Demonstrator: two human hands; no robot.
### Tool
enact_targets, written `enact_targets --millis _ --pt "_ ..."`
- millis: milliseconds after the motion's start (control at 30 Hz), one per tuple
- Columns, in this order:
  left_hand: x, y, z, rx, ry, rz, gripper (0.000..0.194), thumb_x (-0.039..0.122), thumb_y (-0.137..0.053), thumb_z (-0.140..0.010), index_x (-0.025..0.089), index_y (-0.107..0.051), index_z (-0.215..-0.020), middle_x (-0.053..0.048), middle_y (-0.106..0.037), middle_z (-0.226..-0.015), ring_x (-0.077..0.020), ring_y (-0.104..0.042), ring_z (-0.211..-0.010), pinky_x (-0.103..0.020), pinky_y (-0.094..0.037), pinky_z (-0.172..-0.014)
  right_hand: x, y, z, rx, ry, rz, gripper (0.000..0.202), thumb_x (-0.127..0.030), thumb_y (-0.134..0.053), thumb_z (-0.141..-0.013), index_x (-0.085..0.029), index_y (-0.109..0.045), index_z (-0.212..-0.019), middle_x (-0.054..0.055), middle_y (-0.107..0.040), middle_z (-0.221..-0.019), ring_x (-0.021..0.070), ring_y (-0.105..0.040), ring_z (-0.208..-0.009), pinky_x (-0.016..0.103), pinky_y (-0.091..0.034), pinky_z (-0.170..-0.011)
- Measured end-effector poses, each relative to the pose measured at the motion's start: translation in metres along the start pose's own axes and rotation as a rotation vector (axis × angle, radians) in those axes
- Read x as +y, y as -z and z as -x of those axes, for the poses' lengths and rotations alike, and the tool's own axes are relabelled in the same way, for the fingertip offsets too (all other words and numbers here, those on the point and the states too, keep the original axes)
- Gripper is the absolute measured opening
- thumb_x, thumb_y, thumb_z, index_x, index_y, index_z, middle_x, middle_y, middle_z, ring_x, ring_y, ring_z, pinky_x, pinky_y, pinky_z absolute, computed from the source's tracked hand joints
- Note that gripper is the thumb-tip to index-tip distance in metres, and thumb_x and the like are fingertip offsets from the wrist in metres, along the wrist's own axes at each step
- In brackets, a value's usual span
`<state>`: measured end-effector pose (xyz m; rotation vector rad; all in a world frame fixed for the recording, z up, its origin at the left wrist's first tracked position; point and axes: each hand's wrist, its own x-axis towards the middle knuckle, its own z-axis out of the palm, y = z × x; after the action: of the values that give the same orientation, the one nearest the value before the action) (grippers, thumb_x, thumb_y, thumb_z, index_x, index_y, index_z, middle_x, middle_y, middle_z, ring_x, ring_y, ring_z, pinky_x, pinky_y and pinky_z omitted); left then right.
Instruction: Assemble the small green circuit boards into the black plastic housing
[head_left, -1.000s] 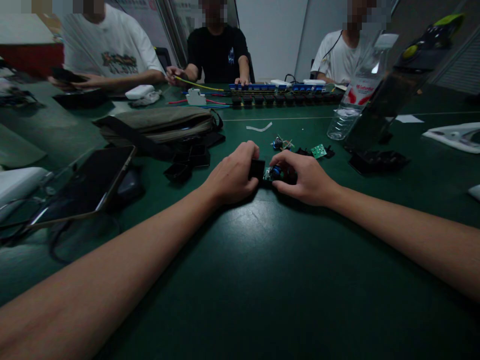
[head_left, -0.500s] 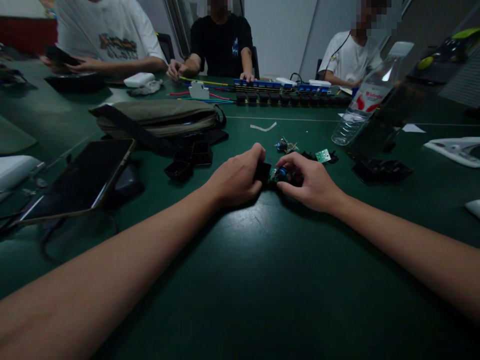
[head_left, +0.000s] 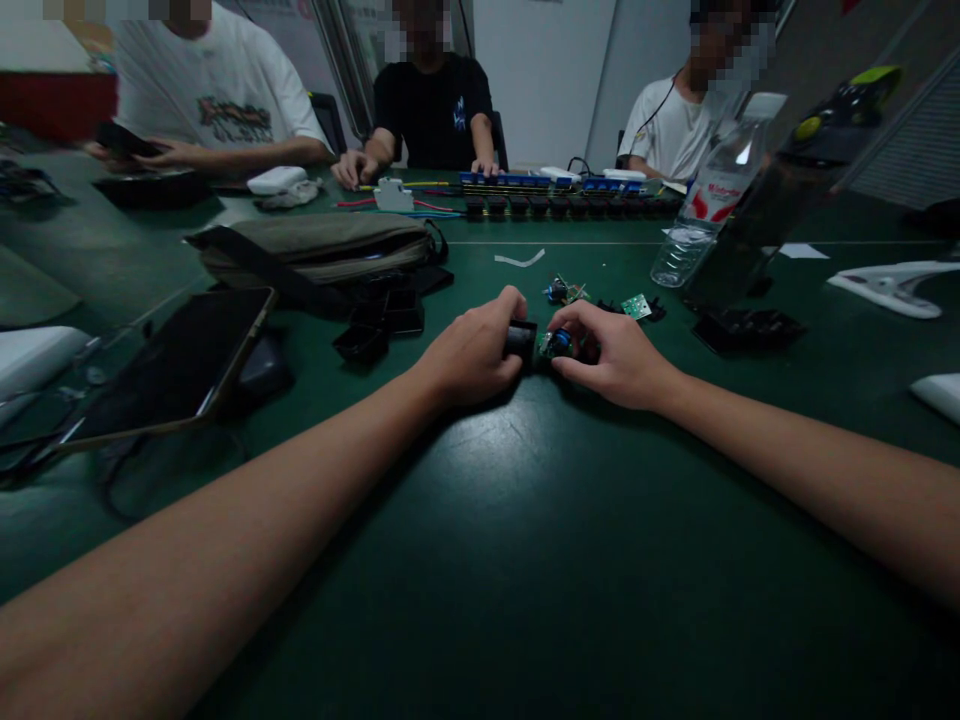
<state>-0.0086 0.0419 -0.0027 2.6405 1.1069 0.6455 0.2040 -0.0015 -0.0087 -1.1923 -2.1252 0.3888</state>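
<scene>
My left hand (head_left: pixel 474 350) is closed around a small black housing (head_left: pixel 520 338), whose open side faces right. Just to its right, my right hand (head_left: pixel 616 358) grips a small circuit assembly (head_left: pixel 558 344) with a blue round part between thumb and fingers. The two pieces are very close together; whether they touch is hard to tell. Behind my hands lie a small part with loose wires (head_left: pixel 564 290) and a pale green circuit board (head_left: pixel 637 307). Black open boxes (head_left: pixel 381 325) stand left of my left hand.
A phone (head_left: pixel 176 365) and an olive bag (head_left: pixel 322 250) lie on the left. A clear bottle (head_left: pixel 709 205), a dark bottle (head_left: pixel 787 200), a black tray (head_left: pixel 750 330) and a white clamp (head_left: pixel 889 288) are on the right. Three people sit across the table behind a row of modules (head_left: pixel 555 205).
The view has shifted slightly. The black housing in my left hand now shows more of its side and opening. Both hands keep their grips.
</scene>
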Motion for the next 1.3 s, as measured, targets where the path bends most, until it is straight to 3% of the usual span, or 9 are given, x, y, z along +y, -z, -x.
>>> enact_targets --millis 433,800,1300 --pt "-0.0073 -0.0019 -0.0007 0.057 -0.078 0.079 0.039 0.015 -0.06 -0.067 0.02 -0.049 -0.104 -0.003 -0.062 -0.093 -0.0179 -0.058 -0.08 -0.029 -0.044 -0.073 0.0066 0.0019 0.0019 -0.009 0.052 -0.044 0.036 -0.027 -0.067 -0.081 -0.016 -0.066 -0.115 -0.001 -0.059 -0.076 0.0125 -0.049 -0.063 0.029 -0.04 -0.065" --pt "-0.0055 -0.0041 -0.0001 0.064 -0.089 0.096 0.037 0.019 -0.062 -0.069 0.021 -0.05 -0.104 -0.004 -0.062 -0.094 -0.0175 -0.057 -0.078 -0.03 -0.043 -0.069 0.0052 0.0025 0.0018 -0.038 0.036 -0.074 0.031 -0.026 -0.068 -0.08 -0.016 -0.066 -0.109 -0.002 -0.058 -0.074 0.0118 -0.052 -0.063 0.028 -0.041 -0.065" --pt "-0.0069 -0.0056 0.0009 0.073 -0.101 0.073 0.038 0.027 -0.068 -0.074 0.022 -0.051 -0.107 -0.005 -0.065 -0.1 -0.0196 -0.061 -0.081 -0.03 -0.044 -0.07 0.006 0.002 0.0042 0.027 0.059 -0.061 0.031 -0.026 -0.066 -0.08 -0.019 -0.064 -0.111 0.0 -0.061 -0.079 0.0129 -0.052 -0.063 0.03 -0.044 -0.064"
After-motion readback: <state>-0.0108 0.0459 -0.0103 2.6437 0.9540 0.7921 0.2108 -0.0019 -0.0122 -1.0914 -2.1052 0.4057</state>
